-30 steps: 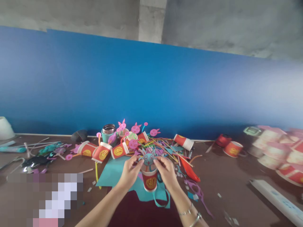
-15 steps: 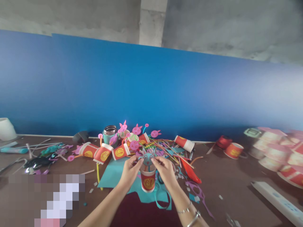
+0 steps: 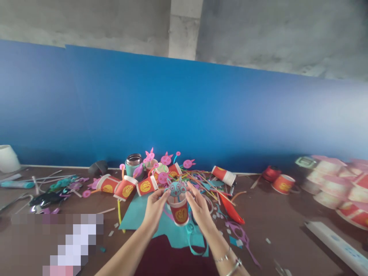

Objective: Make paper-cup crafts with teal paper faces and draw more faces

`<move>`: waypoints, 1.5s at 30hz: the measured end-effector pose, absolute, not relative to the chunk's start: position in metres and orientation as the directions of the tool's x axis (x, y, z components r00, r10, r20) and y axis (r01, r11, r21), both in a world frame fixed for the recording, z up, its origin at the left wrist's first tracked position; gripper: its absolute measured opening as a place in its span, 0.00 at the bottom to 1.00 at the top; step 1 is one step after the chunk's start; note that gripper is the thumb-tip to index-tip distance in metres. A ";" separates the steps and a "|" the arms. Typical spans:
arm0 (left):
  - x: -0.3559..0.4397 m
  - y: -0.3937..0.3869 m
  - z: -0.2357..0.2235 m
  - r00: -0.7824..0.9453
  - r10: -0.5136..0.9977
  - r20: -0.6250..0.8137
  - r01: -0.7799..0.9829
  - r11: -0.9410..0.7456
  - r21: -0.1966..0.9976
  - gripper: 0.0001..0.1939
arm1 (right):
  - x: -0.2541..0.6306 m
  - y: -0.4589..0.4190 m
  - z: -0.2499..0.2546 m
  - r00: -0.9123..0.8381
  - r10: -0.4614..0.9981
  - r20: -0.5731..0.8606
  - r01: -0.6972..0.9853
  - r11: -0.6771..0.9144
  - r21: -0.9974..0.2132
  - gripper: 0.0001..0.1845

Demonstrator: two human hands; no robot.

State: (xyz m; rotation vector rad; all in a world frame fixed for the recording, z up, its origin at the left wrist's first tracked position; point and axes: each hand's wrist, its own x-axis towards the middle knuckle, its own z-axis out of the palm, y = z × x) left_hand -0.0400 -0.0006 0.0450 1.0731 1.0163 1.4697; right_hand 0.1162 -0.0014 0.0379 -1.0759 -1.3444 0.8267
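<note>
The blue paper face (image 3: 176, 188) stands above the mouth of a slightly tilted red paper cup (image 3: 180, 214), over blue paper (image 3: 135, 214) on the table (image 3: 267, 214). The left hand (image 3: 153, 207) has its fingertips close together at the face's edge (whether pinching it, I cannot tell); the right hand (image 3: 199, 205) has its fingers apart beside the rim. Adjusting such thin paper would call for a light touch.

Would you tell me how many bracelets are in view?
2: a thin chain nearer the right hand, and a thicker bangle further up the same forearm.
</note>
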 end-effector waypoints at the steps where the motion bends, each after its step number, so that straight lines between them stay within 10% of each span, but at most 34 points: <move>1: -0.041 0.000 0.045 -0.101 0.989 0.107 -0.254 -0.130 0.958 0.15 | 0.116 -0.002 0.036 0.103 0.940 0.325 0.105 0.314 -0.944 0.23; 45: -0.037 -0.005 0.045 -0.143 0.967 0.212 -0.110 -0.228 0.967 0.14 | 0.108 -0.018 0.054 0.171 0.970 0.175 -0.028 0.182 -0.983 0.14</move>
